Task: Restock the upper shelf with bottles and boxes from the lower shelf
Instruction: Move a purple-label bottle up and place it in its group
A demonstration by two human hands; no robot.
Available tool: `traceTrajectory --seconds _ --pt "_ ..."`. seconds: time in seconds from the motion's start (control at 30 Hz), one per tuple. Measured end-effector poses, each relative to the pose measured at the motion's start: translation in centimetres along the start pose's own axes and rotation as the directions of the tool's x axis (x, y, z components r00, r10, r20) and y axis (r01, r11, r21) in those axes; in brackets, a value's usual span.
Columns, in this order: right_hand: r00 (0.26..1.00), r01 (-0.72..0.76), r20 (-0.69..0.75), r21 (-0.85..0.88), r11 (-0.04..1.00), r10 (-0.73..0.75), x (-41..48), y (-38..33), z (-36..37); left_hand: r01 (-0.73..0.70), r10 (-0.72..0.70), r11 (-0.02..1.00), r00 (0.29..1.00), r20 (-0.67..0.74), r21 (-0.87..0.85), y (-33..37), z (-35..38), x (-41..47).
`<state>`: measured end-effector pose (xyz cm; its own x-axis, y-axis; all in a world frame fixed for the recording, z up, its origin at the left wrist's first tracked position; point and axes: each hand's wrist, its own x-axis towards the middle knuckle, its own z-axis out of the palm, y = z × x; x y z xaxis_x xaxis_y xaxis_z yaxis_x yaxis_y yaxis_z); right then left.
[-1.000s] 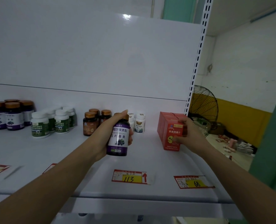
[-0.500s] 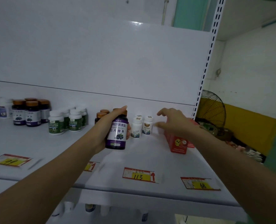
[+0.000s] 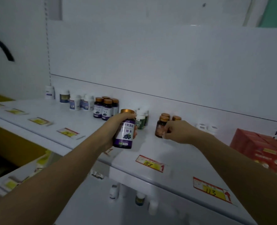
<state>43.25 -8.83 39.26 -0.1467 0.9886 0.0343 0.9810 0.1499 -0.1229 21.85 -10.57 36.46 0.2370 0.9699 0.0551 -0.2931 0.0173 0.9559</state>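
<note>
1. Left hand [image 3: 112, 128] wraps the purple bottle [image 3: 125, 134] round its body. The bottle is upright and held above the upper shelf [image 3: 150, 146], not set down yet.
2. Right hand [image 3: 179, 131] has its fingers curled against the right side of the front amber bottle [image 3: 159, 129]. Can't tell if it pinches it or only nudges it.
3. The matching purple group [image 3: 104, 109] stands further left by the back wall, and the green bottles [image 3: 141, 121] are just behind the held one. Red boxes [image 3: 261, 148] are at far right.
4. My read: the held bottle goes to the purple group while the right hand tidies the amber row.
5. Risk: the path left runs close past the green bottles. A low carry could clip them or the front of the purple group, and since those bottles are packed tight, one hit could topple several.
6. Risk: the amber bottles stand close together, so a push high on the front one could tip it into those behind.
7. Risk: both hands are working well apart, so only one gets watched.
8. Risk: the shelf looks glossy, so a bottle let go before it sits flat could skid forward, go over the front edge and hit the lower-shelf bottles [image 3: 139, 198].
</note>
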Motion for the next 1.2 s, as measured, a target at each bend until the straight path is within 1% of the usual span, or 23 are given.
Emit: traceTrajectory --seconds 0.13,0.23,0.33,0.47,0.53,0.67,0.8,0.9,1.1,1.2 --pt "1.0 0.019 0.024 0.034 0.999 -0.02 2.0 -5.5 1.6 -0.04 0.04 0.999 0.998 -0.043 0.011 1.8 -5.8 -1.0" --pt "0.999 0.03 -0.02 0.013 0.999 -0.029 3.3 -10.2 2.4 -0.079 0.084 0.994 0.994 -0.066 0.074 3.4 -10.6 -1.6" --pt "0.999 0.026 -0.025 0.046 0.999 -0.025 5.0 -14.8 3.6 -0.091 0.1 0.985 0.993 -0.056 0.146 5.0 -15.2 -1.4" --pt "1.0 -0.007 -0.02 0.089 0.996 0.009 7.4 -19.5 5.0 -0.095 0.102 0.981 0.994 -0.038 0.169 6.4 -19.9 0.1" --pt "1.0 -0.012 -0.022 0.08 0.997 0.014 8.4 -21.0 5.4 -0.102 0.107 0.975 0.994 -0.013 0.196 6.7 -21.6 1.4" --pt "0.998 -0.044 -0.037 0.055 0.998 0.046 11.3 -22.5 5.6 -0.107 0.118 0.935 0.993 -0.014 0.337 6.6 -24.2 5.5" --pt "0.994 -0.051 -0.094 0.038 0.998 0.054 14.7 -22.8 6.2 -0.102 0.133 0.939 0.989 -0.071 0.33 5.4 -25.2 10.3" --pt "0.994 -0.055 -0.087 0.053 0.997 0.059 16.4 -22.8 6.8 -0.088 0.131 0.929 0.986 -0.099 0.359 4.7 -25.2 13.5" --pt "0.988 -0.128 -0.071 0.094 0.987 0.135 18.2 -22.1 7.0 -0.11 0.132 0.921 0.991 -0.033 0.375 4.3 -25.6 17.0" --pt "0.982 -0.167 -0.07 0.103 0.98 0.175 18.5 -21.9 7.2 -0.154 0.181 0.905 0.983 -0.031 0.398 4.2 -26.0 17.7"
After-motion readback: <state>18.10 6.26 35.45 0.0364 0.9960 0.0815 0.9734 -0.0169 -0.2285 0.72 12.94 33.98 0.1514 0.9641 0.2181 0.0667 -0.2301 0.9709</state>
